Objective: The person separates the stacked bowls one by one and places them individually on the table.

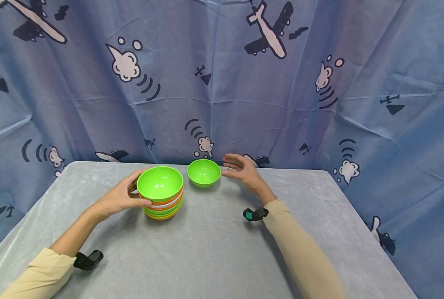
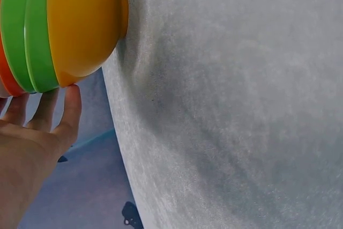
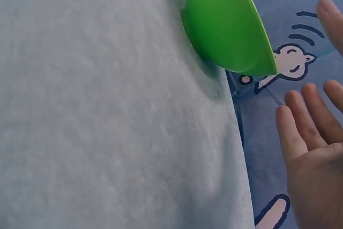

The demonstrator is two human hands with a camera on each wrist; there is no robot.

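Note:
A stack of nested bowls (image 1: 163, 208) stands left of centre on the table, a green bowl (image 1: 160, 184) on top with orange, white, green and yellow ones beneath. My left hand (image 1: 122, 196) grips the stack from its left side, thumb in front and the other fingers behind. In the left wrist view the yellow bowl (image 2: 83, 22) is lowest, its foot at the tabletop. Behind and right of the stack sits a single green bowl (image 1: 203, 172), upright and hollow inside. Beside its right rim, my right hand (image 1: 245, 170) holds nothing, fingers spread and thumb apart.
The grey cloth-covered table (image 1: 214, 249) ends at a back edge just behind the single bowl. A blue curtain (image 1: 222, 74) printed with planes hangs beyond it. Each wrist wears a black strap device, such as the right wrist camera (image 1: 255, 214).

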